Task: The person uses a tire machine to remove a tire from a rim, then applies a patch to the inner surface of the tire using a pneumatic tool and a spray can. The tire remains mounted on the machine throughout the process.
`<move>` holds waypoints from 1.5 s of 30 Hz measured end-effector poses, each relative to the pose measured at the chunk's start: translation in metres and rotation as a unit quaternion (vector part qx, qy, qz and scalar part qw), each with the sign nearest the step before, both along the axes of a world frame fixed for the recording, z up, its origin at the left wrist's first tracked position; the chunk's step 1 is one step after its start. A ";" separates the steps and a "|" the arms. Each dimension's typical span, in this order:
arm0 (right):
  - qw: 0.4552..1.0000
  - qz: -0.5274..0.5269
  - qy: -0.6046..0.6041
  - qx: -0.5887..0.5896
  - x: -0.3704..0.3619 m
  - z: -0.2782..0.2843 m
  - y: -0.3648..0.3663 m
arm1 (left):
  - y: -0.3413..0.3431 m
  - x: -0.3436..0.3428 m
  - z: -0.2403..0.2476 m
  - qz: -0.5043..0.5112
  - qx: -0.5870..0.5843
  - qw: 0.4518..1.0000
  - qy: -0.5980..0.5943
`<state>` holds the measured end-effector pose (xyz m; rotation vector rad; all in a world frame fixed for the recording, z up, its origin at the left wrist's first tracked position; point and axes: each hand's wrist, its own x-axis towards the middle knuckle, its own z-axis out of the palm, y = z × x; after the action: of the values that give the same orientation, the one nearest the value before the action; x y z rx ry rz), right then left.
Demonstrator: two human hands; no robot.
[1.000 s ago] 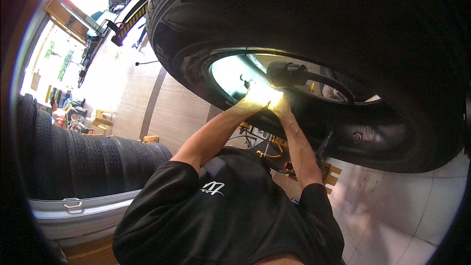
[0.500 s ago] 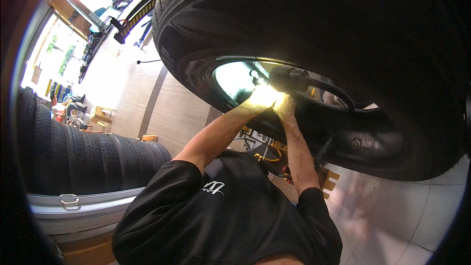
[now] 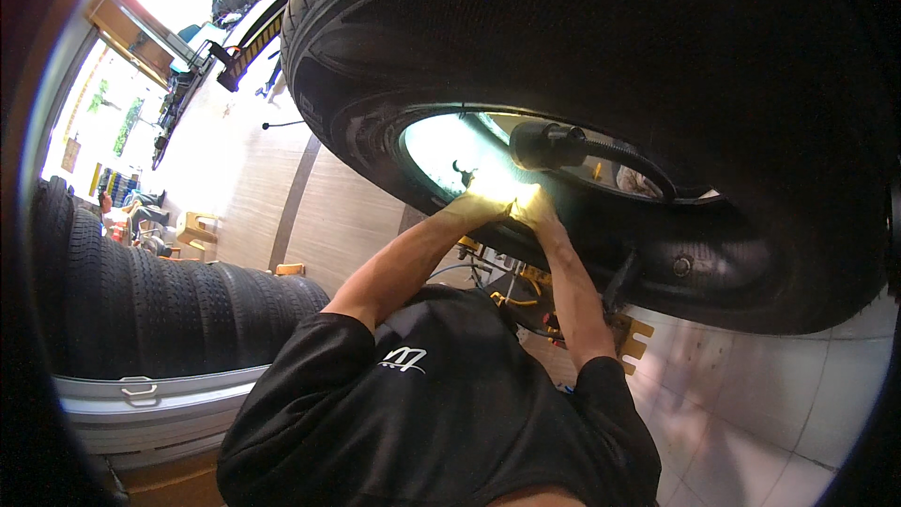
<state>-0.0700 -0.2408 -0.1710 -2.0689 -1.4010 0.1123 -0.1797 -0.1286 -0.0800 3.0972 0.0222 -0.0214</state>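
A large black tyre (image 3: 582, 47) stands before me, tilted over my arms. Both my hands reach into its opening, close together under a strong white glare. My left hand (image 3: 483, 204) is closed, and a small dark hooked piece (image 3: 463, 172) sticks up beside its fingers; what it grips is washed out. My right hand (image 3: 535, 207) is closed right beside it, knuckles up, and what it holds is lost in the light. Just above them hangs a black lamp (image 3: 540, 145) on a bendable neck. A round mark (image 3: 681, 267) shows on the tyre's inner wall.
At the left a row of tyres (image 3: 178, 305) stands above a pale metal cabinet (image 3: 188, 394) with a handle. A small wooden stool (image 3: 195, 228) is on the floor beyond. Below the tyre are a yellow notched metal part (image 3: 637, 342) and hoses (image 3: 511, 299).
My hands have shifted slightly left and lower in the picture, still close together. The dark piece beside my left hand now shows lower and further left. The tyre appears slightly shifted.
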 end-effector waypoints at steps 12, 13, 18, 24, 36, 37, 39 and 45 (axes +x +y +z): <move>0.989 -0.126 0.059 -0.050 0.008 0.030 -0.001 | -0.015 0.037 0.021 0.078 -0.023 0.994 0.070; 0.995 -0.087 0.035 -0.047 0.009 0.023 0.001 | -0.014 0.031 0.022 0.020 0.013 1.000 -0.001; 0.999 -0.034 -0.028 -0.029 0.009 -0.012 0.004 | -0.021 0.019 0.022 0.055 0.097 0.992 0.059; 0.995 0.012 -0.100 0.002 0.006 -0.011 -0.008 | -0.013 0.003 -0.012 0.013 -0.021 0.999 0.040; 0.982 -0.149 0.037 -0.107 0.020 -0.005 -0.008 | -0.030 0.037 -0.025 0.092 -0.031 0.995 -0.030; 0.987 -0.124 0.048 -0.094 0.013 0.007 -0.004 | -0.018 0.030 -0.035 0.056 -0.026 0.996 -0.061; 0.990 -0.106 0.082 -0.051 0.010 0.012 -0.012 | -0.037 0.030 0.023 0.072 -0.018 0.996 0.050; 0.988 -0.032 0.010 -0.149 0.012 -0.008 -0.005 | -0.024 0.027 -0.010 0.069 -0.031 0.996 0.045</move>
<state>-0.0580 -0.2461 -0.1794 -2.3447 -1.3713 0.3322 -0.1531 -0.1528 -0.0902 3.0222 0.2343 -0.1547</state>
